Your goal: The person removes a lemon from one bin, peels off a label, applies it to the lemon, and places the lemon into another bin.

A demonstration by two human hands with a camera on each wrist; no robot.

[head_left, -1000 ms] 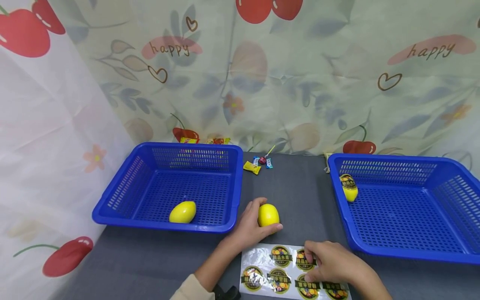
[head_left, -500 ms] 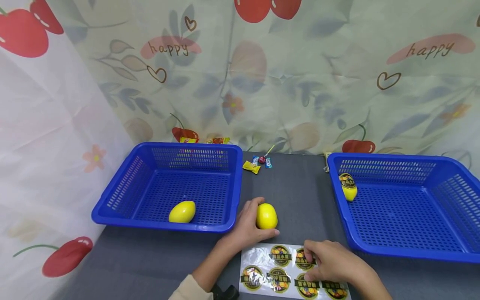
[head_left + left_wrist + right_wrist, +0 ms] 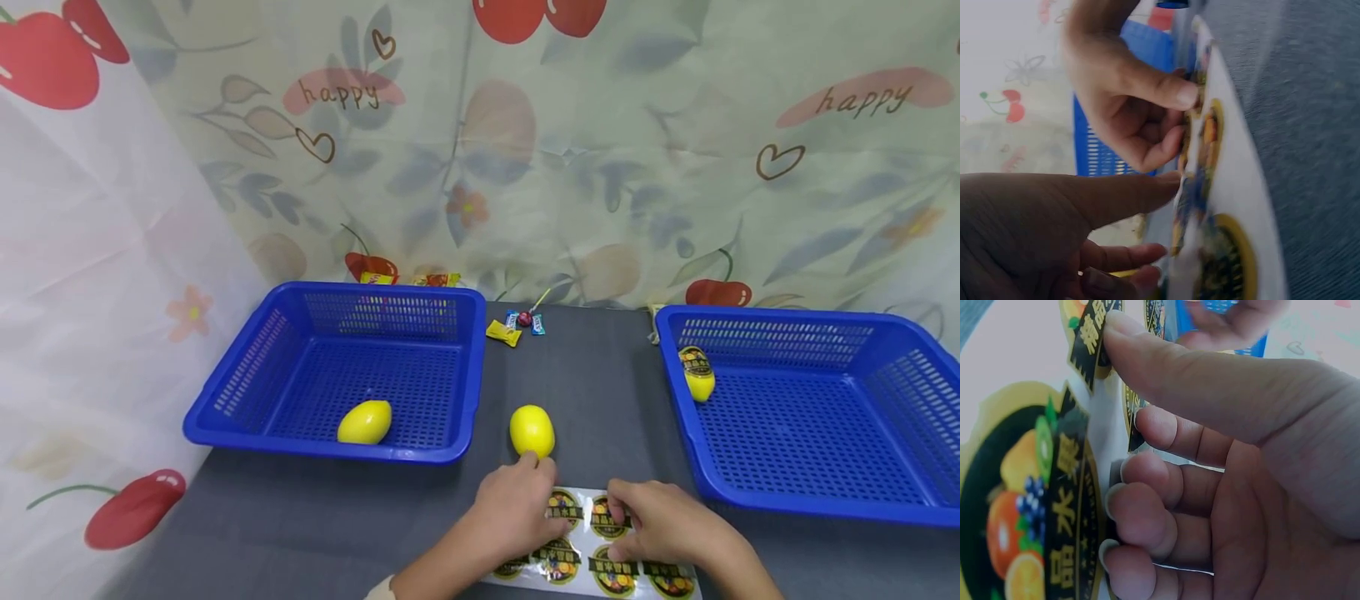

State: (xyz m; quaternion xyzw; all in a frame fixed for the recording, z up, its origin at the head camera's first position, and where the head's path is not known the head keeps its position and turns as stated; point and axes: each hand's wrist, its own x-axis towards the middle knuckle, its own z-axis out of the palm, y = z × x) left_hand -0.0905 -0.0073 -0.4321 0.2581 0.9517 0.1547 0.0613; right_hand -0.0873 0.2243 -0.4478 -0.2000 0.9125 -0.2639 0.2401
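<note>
The left hand (image 3: 517,508) presses flat on the sticker sheet (image 3: 600,550) to keep it steady, while the right hand (image 3: 660,525) pinches one sticker; the lemon (image 3: 532,430) waits close by.

A glossy sticker sheet (image 3: 600,542) of round fruit labels lies flat on the table.
</note>
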